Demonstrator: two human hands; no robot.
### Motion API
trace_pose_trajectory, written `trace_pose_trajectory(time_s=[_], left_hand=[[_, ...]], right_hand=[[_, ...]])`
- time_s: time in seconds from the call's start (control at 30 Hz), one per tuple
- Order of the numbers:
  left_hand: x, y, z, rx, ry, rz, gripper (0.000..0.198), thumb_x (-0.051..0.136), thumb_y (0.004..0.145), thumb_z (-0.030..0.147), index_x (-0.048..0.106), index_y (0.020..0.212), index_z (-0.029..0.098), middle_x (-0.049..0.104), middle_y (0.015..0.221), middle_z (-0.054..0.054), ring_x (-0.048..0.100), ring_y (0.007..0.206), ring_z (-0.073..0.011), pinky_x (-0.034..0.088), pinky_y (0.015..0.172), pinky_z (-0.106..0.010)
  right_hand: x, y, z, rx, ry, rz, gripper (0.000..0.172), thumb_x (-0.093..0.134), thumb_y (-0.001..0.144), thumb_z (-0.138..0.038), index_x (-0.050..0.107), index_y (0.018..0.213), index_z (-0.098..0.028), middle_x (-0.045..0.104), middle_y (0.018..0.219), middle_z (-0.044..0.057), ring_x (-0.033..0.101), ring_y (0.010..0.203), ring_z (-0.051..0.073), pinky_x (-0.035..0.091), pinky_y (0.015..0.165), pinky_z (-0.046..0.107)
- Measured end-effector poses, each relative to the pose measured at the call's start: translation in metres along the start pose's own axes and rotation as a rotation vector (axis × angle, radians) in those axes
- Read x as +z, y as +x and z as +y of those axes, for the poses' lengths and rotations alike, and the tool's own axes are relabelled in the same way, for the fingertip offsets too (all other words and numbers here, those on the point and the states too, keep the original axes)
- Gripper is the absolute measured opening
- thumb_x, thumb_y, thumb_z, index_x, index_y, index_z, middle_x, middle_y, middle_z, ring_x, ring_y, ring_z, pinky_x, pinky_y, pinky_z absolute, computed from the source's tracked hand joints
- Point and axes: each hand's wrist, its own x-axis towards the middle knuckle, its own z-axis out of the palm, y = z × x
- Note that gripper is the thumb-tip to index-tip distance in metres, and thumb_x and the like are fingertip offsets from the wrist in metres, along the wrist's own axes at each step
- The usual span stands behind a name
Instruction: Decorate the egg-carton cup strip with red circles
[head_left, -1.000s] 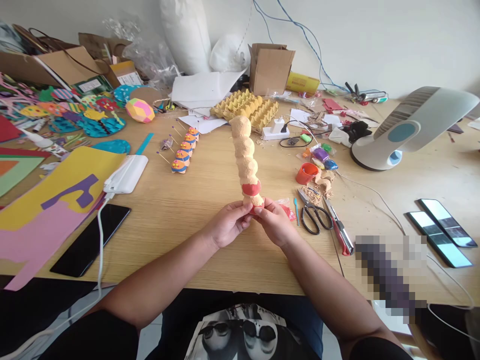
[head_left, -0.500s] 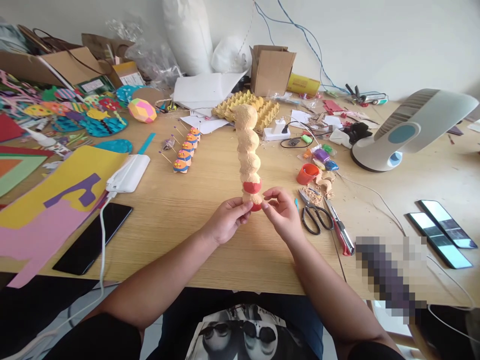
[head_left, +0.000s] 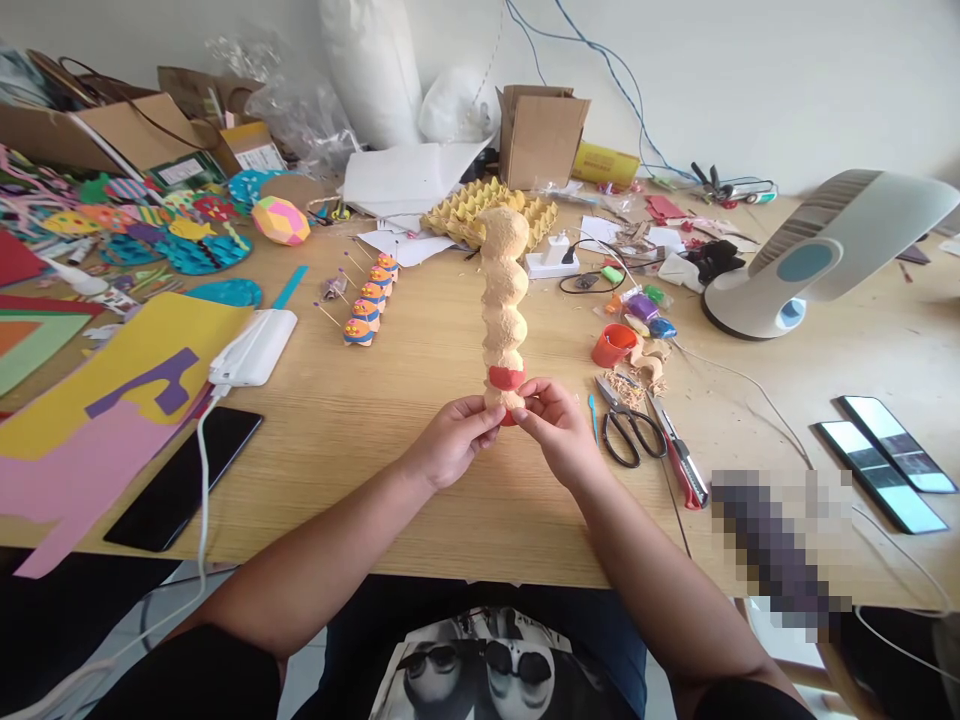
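A strip of egg-carton cups [head_left: 504, 285], mostly pale orange, stands upright in front of me with its bumps in a column. Red covers a band near its lower end and also its bottom tip. My left hand [head_left: 454, 440] pinches that lower end from the left between thumb and fingers. From the right, my right hand [head_left: 556, 430] has closed its thumb and fingers on the same end. Left of the strip, a finished-looking caterpillar [head_left: 369, 305] in orange and blue, with purple-tipped sticks, lies on the wooden table [head_left: 360, 420].
Scissors [head_left: 634, 425], a red utility knife [head_left: 679, 460] and an orange cup [head_left: 615, 345] lie to the right, near colourful clay packets [head_left: 643, 307]. A white fan [head_left: 810, 260] stands farther right. Coloured sheets [head_left: 187, 330], a power bank [head_left: 259, 350] and a black phone [head_left: 187, 480] are left.
The strip has shifted slightly right and turned a little. My right hand has moved a bit left, its fingers now closed onto the strip's lower end. My left hand keeps its hold.
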Motion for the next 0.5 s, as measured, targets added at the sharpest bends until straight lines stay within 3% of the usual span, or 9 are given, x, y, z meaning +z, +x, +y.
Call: trace_pose_trajectory(time_s=[0.3, 0.5], left_hand=[[-0.0023, 0.0016, 0.0, -0.005, -0.041, -0.024, 0.034, 0.089, 0.074, 0.045, 0.08, 0.082, 0.014, 0.056, 0.067, -0.002, 0.041, 0.064, -0.0091, 0.032, 0.055, -0.023], [-0.0007, 0.0034, 0.001, -0.021, -0.076, -0.005, 0.036, 0.089, 0.074, 0.047, 0.079, 0.084, 0.013, 0.054, 0.068, -0.001, 0.042, 0.064, -0.0085, 0.032, 0.054, -0.021]], right_hand=[[-0.0031, 0.0016, -0.0023, 0.041, -0.009, -0.012, 0.044, 0.093, 0.072, -0.043, 0.06, 0.095, -0.024, 0.071, 0.089, 0.001, 0.069, 0.081, 0.017, 0.055, 0.081, 0.035], [-0.0034, 0.0002, -0.0034, 0.151, 0.201, -0.028, 0.041, 0.086, 0.077, -0.053, 0.06, 0.096, -0.027, 0.069, 0.09, -0.002, 0.066, 0.087, 0.016, 0.052, 0.089, 0.034]])
